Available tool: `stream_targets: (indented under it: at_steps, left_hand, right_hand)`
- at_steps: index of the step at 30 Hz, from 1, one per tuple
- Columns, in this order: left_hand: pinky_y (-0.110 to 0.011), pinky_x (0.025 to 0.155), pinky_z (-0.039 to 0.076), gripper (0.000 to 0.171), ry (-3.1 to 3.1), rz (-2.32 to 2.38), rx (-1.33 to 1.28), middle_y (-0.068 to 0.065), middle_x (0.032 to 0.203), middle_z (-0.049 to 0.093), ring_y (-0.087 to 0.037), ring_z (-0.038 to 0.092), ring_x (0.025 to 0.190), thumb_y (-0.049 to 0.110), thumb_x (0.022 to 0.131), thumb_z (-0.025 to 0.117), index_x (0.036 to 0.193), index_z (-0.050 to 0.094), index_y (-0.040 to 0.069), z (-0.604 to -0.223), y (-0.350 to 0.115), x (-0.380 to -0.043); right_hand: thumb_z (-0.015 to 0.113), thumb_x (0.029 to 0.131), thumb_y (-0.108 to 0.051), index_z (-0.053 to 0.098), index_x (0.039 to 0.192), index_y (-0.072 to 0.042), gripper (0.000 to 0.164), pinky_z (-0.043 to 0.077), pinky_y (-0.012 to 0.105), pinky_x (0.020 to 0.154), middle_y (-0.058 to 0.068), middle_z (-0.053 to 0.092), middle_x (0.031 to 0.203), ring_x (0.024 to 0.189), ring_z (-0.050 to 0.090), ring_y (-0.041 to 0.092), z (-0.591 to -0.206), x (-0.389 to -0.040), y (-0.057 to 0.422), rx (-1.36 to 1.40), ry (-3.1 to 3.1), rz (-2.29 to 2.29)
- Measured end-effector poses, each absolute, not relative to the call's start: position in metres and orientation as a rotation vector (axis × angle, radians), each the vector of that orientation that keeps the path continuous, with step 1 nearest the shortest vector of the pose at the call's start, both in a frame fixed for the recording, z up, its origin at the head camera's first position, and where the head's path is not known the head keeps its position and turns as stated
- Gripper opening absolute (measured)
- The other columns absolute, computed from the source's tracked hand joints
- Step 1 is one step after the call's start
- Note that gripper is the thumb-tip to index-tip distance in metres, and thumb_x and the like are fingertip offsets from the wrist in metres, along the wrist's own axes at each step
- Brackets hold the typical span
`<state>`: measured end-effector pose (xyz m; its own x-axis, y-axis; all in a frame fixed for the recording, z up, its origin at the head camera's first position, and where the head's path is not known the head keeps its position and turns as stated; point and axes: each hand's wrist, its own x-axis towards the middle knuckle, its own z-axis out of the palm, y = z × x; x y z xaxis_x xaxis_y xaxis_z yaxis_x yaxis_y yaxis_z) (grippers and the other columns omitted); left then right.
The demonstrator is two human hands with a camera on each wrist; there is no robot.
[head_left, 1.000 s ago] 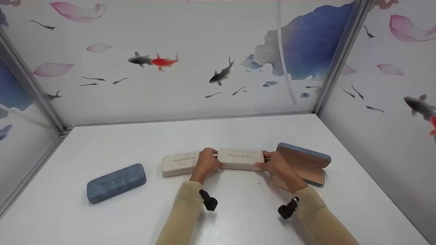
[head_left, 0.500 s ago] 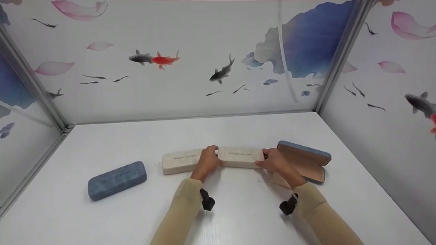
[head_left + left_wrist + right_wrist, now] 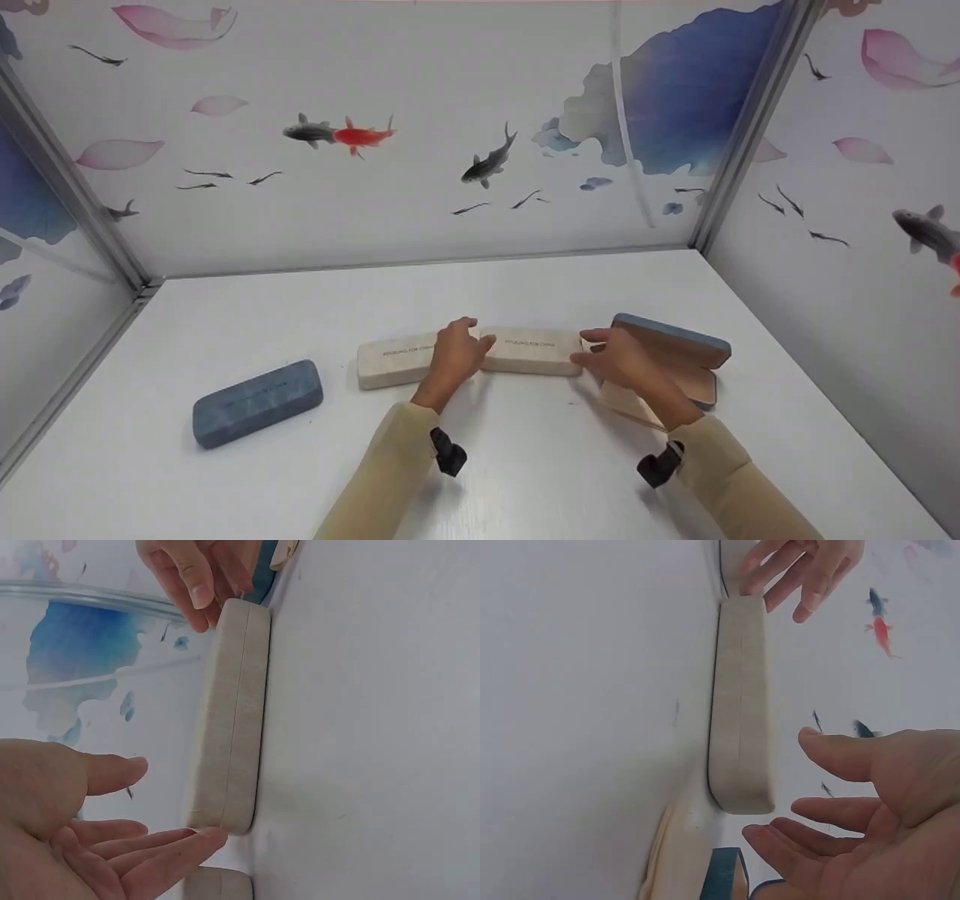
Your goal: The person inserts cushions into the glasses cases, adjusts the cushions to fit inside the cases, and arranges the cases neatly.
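Observation:
A beige glasses case with dark lettering on its lid lies closed on the white table, between the two hands. At its left end is my left hand, whose loosened fingers show spread in the left wrist view, fingertips right by the case's corner. Past the opposite end my right hand holds nothing, its thumb and fingers apart in the right wrist view. A second beige glasses case lies to the left, partly hidden behind the left hand.
On the far left lies a closed blue glasses case. An open blue glasses case with a brown lining stands behind the right hand, a thin beige cloth near it. Printed panels wall the table.
Both hands have loosened from the ends of the middle beige case. The right hand has drawn slightly to the right; the case stays where it was.

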<state>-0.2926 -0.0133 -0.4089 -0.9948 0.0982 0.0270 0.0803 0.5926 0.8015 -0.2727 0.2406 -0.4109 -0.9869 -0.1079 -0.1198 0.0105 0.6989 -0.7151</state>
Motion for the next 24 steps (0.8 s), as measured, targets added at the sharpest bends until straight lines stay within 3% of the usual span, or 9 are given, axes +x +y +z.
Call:
stream_targets:
  at_steps: [15, 24]
  left_hand:
    - [-0.032, 0.073, 0.061, 0.037, 2.574, 1.692, 0.290, -0.017, 0.115, 0.071, -0.032, 0.071, 0.100, 0.023, 0.101, 0.061, 0.131, 0.062, 0.002, -0.372, 0.014, -0.271]
    - [-0.025, 0.066, 0.059, 0.029, 2.543, 1.772, 0.370, -0.012, 0.106, 0.073, -0.014, 0.069, 0.083, 0.023, 0.097, 0.067, 0.120, 0.070, 0.005, -0.376, 0.050, -0.260]
  right_hand:
    - [0.070, 0.095, -0.022, 0.068, 0.124, -0.002, 0.035, 0.056, 0.035, 0.085, 0.017, 0.071, 0.118, 0.109, 0.066, 0.032, -0.389, -0.228, 0.287, -0.215, 2.934, -1.157]
    - [0.068, 0.096, -0.021, 0.070, 0.122, -0.004, 0.030, 0.054, 0.023, 0.080, 0.017, 0.071, 0.121, 0.108, 0.068, 0.030, -0.390, -0.204, 0.316, -0.132, 2.992, -1.245]
